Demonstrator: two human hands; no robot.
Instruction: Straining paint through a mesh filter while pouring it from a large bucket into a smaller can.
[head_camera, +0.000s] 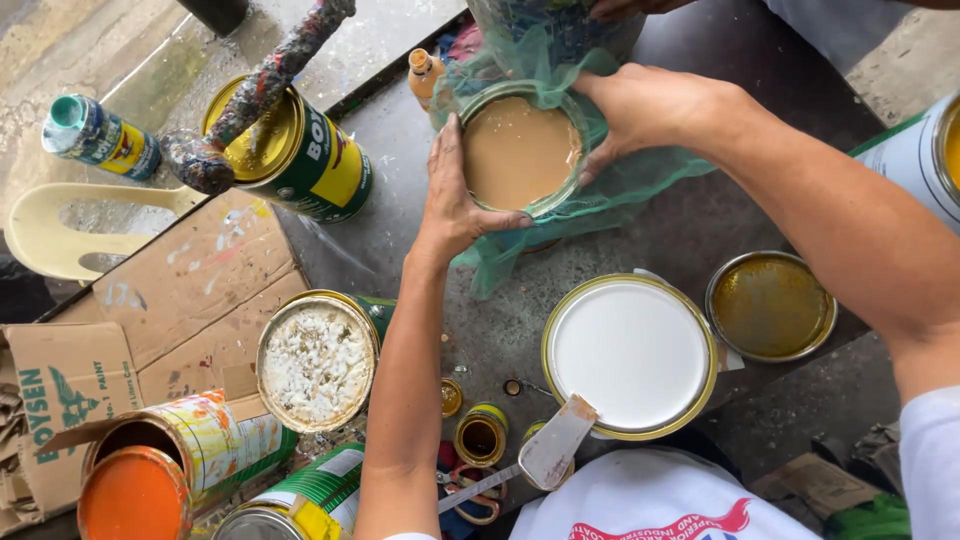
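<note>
**Two hands on a can of tan paint**

Head view: The left hand (455, 205) & right hand (640, 110) both grip the rim of a small round can of tan paint (518, 152). It sits on the dark table (690, 225), near the top middle. Fingers are curled round the sides, thumbs on the rim, so both hands are partly closed on it. A green mesh cloth (560, 215) is wrapped under & around the can.

The can looks full, so prob heavy & easy to spill. Metal is stiff, but wet paint on the rim could be slippery. Best hold is low on both sides, kept flat. The mesh is soft & floppy.

Nearby: a big can of white paint (630, 355), a putty knife (545, 455) just beside it, a loose lid (770, 305), a green can (300, 150) w/ a messy stick (255, 95) resting on it, an orange can (140, 490), cardboard (200, 280).
</note>
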